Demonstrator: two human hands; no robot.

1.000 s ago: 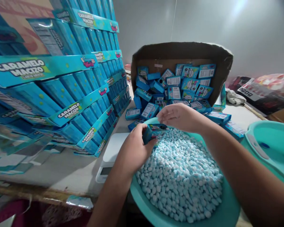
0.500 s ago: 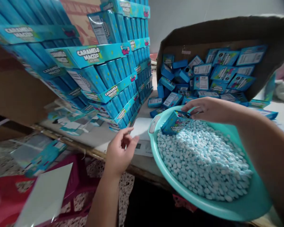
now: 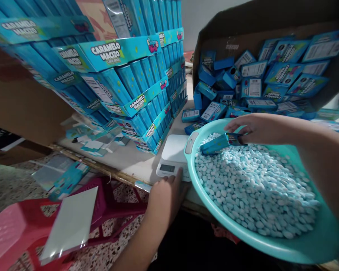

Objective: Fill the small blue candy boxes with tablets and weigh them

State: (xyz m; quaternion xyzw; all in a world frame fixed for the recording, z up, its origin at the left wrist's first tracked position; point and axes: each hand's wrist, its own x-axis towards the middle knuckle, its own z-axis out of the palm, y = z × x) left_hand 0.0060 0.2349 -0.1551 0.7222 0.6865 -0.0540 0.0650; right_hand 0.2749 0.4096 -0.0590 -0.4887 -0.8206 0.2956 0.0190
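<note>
My right hand grips one end of a small blue candy box, which lies tilted on the candies inside the turquoise basin. Small pale-blue and white candies fill much of the basin. My left hand is at the front edge of a white kitchen scale, with its fingers stretched out over the control panel and nothing held. The scale's platform is bare, and its display is too small to read. Part of the scale's right side is hidden behind the basin.
Stacked display trays of blue candy boxes rise at the left. Behind the basin, a cardboard carton on its side holds many loose candy boxes. Plastic stools, one red, stand below the table's front edge.
My left hand has moved from a curled pose above the table edge onto the front of the scale. The candy box in my right hand has turned and now lies lower, more lengthwise.
</note>
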